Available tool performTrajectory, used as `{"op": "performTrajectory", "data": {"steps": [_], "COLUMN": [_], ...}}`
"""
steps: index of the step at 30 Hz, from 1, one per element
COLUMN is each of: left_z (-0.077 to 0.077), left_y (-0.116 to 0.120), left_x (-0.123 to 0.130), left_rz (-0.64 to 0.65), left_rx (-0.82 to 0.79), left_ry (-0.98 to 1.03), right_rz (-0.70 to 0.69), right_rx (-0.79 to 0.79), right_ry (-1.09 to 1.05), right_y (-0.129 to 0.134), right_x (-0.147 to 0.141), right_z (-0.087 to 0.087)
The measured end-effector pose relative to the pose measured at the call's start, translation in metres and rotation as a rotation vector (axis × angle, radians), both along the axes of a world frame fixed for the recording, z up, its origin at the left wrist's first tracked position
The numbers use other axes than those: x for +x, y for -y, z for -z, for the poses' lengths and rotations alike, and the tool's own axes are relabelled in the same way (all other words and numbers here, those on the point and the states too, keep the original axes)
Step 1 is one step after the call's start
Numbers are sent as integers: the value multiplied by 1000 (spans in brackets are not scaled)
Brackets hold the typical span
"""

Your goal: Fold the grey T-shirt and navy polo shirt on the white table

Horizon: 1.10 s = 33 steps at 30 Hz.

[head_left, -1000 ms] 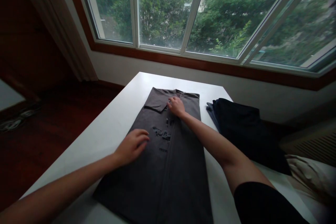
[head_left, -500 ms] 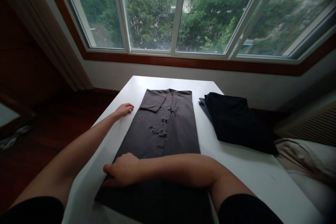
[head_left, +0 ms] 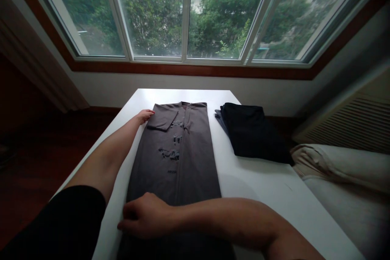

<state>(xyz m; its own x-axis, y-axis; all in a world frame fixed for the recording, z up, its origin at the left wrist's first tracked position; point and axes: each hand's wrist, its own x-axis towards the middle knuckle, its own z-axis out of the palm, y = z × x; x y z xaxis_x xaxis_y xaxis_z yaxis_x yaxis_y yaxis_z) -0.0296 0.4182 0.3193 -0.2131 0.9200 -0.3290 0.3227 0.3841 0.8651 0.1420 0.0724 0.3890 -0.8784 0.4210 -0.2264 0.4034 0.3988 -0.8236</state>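
Along the grey shirt (head_left: 198,142), the left hand (head_left: 144,116) meets eleven o'clock, the curled right hand (head_left: 149,215) eight; whether either pinches it, I cannot tell.

Pretty sure this is somebody's home, just an ordinary room. There's a big sliding window (head_left: 185,20) with a brown frame (head_left: 183,70) and trees (head_left: 149,12) right outside, a long curtain (head_left: 33,57), a dark reddish floor (head_left: 27,142), and folded laundry (head_left: 252,130) plus a grey shirt (head_left: 198,154) on a plain white table (head_left: 252,187).
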Motion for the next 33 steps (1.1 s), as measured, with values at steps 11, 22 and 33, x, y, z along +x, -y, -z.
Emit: {"op": "performTrajectory", "data": {"steps": [11,22,33], "left_z": [-14,15,10], "left_y": [-21,27,33], "left_x": [67,158,164], "left_rz": [-31,385,419], "left_rx": [342,498,452], "left_ry": [-67,-360,-863], "right_rz": [148,313,237], "right_rx": [-107,-479,-512], "right_ry": [-16,27,96], "right_y": [26,47,44], "right_x": [54,91,91], "right_z": [-2,13,7]}}
